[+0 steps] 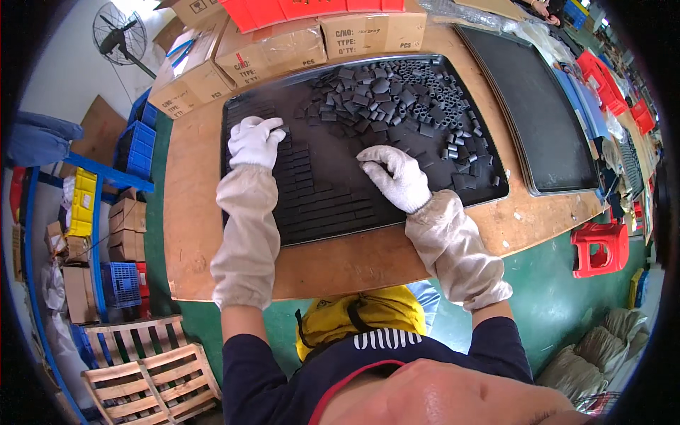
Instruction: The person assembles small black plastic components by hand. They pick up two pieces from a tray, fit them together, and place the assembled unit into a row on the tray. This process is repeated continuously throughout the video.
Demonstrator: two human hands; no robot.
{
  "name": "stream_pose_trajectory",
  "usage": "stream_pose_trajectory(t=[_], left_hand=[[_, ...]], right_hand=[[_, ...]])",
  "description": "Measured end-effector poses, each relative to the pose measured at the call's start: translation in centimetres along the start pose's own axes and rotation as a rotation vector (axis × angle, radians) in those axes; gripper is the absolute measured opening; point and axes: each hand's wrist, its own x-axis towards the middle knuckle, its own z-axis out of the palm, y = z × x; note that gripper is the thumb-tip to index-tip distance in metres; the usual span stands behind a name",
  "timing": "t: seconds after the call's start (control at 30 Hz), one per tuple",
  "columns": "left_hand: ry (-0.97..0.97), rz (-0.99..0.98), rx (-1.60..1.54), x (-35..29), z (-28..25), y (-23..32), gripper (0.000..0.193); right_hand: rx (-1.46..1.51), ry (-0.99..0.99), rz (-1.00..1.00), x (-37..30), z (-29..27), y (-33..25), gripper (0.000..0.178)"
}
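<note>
A black tray [333, 152] with a raised rim lies on the wooden table in front of me. Small dark flat pieces [312, 202] are laid in tight rows over its left and near-left part. Loose dark pieces [375, 92], some like curved tiles and some like short tubes, are heaped at its far right. My left hand [255, 142], in a white glove, rests over the far-left rows with its fingers bent together. Over the tray's middle, my right hand [398, 178], also gloved, has thumb and forefinger curved into a pinch. Whatever either hand holds is hidden.
Cardboard boxes [273, 53] and a red crate [304, 7] stand along the tray's far side. Stacked black trays [531, 106] lie to the right. A red stool [600, 249] is beside the table; wooden pallets [152, 375] and a blue shelf rack [99, 166] are at left.
</note>
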Motion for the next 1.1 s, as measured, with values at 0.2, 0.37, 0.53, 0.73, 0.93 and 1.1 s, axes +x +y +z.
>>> stream_pose_trajectory(t=[0.2, 0.37, 0.53, 0.73, 0.93, 1.1], left_hand=[[-0.047, -0.090, 0.146, 3.0, 3.0, -0.5, 0.029], [-0.042, 0.193, 0.561, 2.2, 0.3, 2.5, 0.049], [-0.211, 0.281, 0.017, 3.5, 1.6, 4.2, 0.059], [-0.518, 0.208, 0.066, 4.3, 2.5, 12.4, 0.104], [-0.256, 0.370, -0.148, 7.1, 8.6, 10.0, 0.054], [-0.171, 0.236, -0.531, 8.2, 7.9, 9.8, 0.039]], right_hand=[[-0.023, -0.005, -0.029, 0.0, -0.1, 0.0, 0.015], [-0.056, -0.016, -0.073, -0.1, -0.3, 0.0, 0.014], [-0.051, -0.039, -0.108, 0.1, -0.2, -0.8, 0.013], [-0.063, -0.083, -0.076, -0.1, -0.2, 0.0, 0.014], [-0.056, -0.066, -0.119, -0.2, -0.4, 0.0, 0.014], [-0.059, -0.095, -0.103, -0.2, 0.0, 0.3, 0.014]])
